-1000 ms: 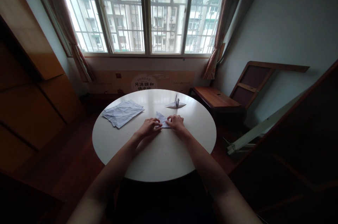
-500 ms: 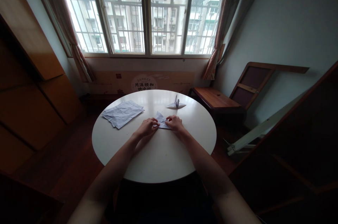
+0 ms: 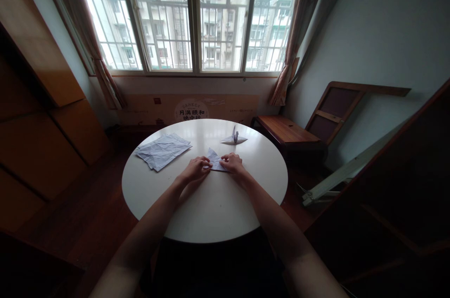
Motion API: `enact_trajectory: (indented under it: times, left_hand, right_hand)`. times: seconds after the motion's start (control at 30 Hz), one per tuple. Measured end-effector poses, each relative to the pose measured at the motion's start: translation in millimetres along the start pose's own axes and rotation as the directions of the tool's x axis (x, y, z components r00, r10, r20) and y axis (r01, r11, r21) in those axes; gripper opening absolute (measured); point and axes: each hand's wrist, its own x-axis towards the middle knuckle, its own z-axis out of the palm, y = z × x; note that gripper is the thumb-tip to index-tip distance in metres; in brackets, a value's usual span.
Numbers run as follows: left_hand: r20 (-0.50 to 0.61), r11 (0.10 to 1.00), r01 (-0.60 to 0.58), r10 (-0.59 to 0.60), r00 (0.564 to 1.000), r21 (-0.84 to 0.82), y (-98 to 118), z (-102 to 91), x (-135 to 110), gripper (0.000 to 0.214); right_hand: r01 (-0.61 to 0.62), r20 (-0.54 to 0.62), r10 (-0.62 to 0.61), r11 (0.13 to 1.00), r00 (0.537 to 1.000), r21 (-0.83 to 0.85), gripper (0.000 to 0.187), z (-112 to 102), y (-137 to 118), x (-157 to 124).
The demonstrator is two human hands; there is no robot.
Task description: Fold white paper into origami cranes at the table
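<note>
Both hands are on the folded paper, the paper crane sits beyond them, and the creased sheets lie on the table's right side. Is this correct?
No: the head view shows the creased sheets on the left side of the table. Both hands are on the folded paper, and the paper crane sits beyond them.

Large dark Chinese characters are printed in two lines on a tan cardboard panel [image 3: 242, 100], which is seen below the window [image 3: 221, 21] and behind the round white worktop [image 3: 204, 213]. The upper line [image 3: 191, 113] is read as "月满颐和"; the lower line [image 3: 191, 118] is read as "映中秋" – its bottom is partly hidden by the worktop's far edge. Both are set within a pale round emblem [image 3: 178, 107], along whose top a curved row of smaller lettering [image 3: 191, 106] is too fine to be read. A dark red square [image 3: 156, 100] and two small side lines of print [image 3: 243, 111] are also borne by the panel – all illegible.
</note>
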Motion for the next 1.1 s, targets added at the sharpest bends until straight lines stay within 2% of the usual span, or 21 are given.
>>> enact_trajectory:
  times: [0.37, 0.53, 0.7, 0.83, 0.97, 1.1]
  left_hand:
    - [-0.012, 1.0, -0.014, 0.014, 1.0, -0.027, -2.7, 2.4, 0.2, 0.022]
    - [-0.016, 0.998, -0.026, 0.025, 1.0, -0.058, -0.7, -0.6, -0.3, 0.021]
    - [-0.051, 0.992, -0.027, 0.021, 0.998, -0.12, -1.8, 0.4, -0.4, 0.023]
    - [-0.117, 0.989, 0.046, -0.063, 0.991, -0.138, -2.8, 1.6, 0.5, 0.045]
    - [-0.188, 0.947, 0.161, -0.218, 0.958, -0.278, -8.0, 1.7, 3.0, 0.064]
    - [-0.146, 0.795, 0.215, -0.355, 0.924, -0.567, -14.3, 1.7, 6.6, 0.055]
  right_hand:
    - [0.006, -0.036, -0.004, 0.998, 0.999, 0.066, 0.032, 2.8, 1.7, 3.4]
    - [0.07, -0.07, -0.055, 0.97, 0.996, 0.234, 0.027, 6.9, 5.1, 7.0]
    - [0.127, -0.074, -0.104, 0.825, 0.992, 0.551, 0.025, 16.0, 11.0, 13.3]
    - [0.176, -0.087, -0.167, 0.645, 0.982, 0.743, 0.035, 20.7, 10.9, 17.8]
    - [0.311, -0.24, -0.198, 0.571, 0.95, 0.759, 0.027, 21.1, 6.2, 20.7]
    - [0.419, -0.372, -0.201, 0.543, 0.906, 0.728, 0.022, 20.2, 2.2, 21.2]
